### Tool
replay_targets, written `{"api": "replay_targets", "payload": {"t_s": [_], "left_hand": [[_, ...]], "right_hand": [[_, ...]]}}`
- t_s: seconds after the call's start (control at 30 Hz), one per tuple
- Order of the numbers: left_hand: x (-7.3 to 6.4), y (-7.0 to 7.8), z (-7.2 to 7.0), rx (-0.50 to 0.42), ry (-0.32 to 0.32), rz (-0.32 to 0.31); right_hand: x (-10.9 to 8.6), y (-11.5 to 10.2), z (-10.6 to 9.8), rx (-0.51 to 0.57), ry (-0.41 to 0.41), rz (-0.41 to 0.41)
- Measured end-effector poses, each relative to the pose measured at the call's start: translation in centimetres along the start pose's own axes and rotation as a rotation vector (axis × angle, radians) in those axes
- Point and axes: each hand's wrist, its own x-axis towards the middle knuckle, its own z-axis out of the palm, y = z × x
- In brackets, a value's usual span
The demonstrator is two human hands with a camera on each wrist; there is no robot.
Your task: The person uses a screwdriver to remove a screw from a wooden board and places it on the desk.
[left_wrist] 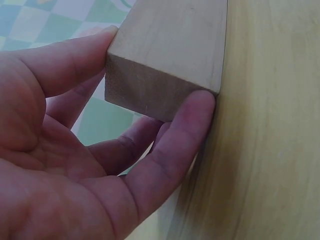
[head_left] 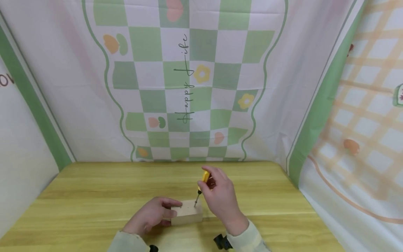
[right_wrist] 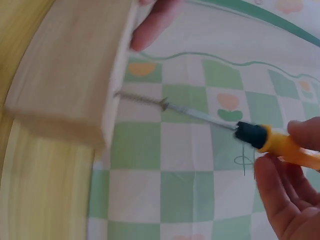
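A pale wooden block (head_left: pixel 187 218) lies on the table, with small dark holes in its top face. My left hand (head_left: pixel 153 214) grips the block's left end; in the left wrist view its fingers (left_wrist: pixel 172 145) press the block's edges and end face. My right hand (head_left: pixel 221 196) holds a screwdriver (head_left: pixel 205 176) by its yellow handle, tilted above the block's right part. In the right wrist view a screw (right_wrist: pixel 142 99) sits at the end of the metal shaft (right_wrist: pixel 202 116), its point against the block's face. How deep the point sits cannot be told.
The wood-grain table (head_left: pixel 94 189) reaches back to a checkered green and white cloth (head_left: pixel 176 45). More cloth hangs at both sides. Black wrist gear (head_left: pixel 223 241) shows by the right sleeve (head_left: pixel 247 238).
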Motion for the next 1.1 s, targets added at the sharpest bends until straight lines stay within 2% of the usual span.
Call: {"api": "replay_targets", "payload": {"t_s": [0.13, 0.23, 0.37, 0.47, 0.57, 0.77, 0.97, 1.1], "left_hand": [[-0.02, 0.09, -0.02, -0.002, 0.007, -0.011], [-0.05, 0.20, -0.02, 0.006, 0.010, -0.018], [-0.06, 0.25, -0.02, 0.017, 0.009, -0.019], [-0.04, 0.23, -0.02, 0.020, 0.009, -0.022], [0.00, 0.20, -0.02, 0.019, 0.007, -0.024], [0.02, 0.17, -0.10, 0.012, -0.008, -0.021], [-0.04, 0.17, -0.07, -0.005, -0.015, -0.013], [-0.09, 0.21, -0.06, -0.001, -0.016, -0.009]], "right_hand": [[0.10, -0.24, -0.14, 0.060, -0.042, 0.041], [0.16, -0.22, -0.16, 0.051, -0.064, 0.042], [0.19, -0.11, -0.13, 0.002, -0.036, 0.019], [0.18, -0.09, -0.11, 0.018, -0.017, 0.030], [0.13, -0.06, -0.09, 0.040, -0.027, 0.049], [0.09, -0.02, 0.02, -0.005, -0.016, 0.024], [0.06, -0.16, 0.00, 0.051, -0.046, 0.059], [0.06, -0.13, -0.03, -0.003, -0.052, 0.040]]}}
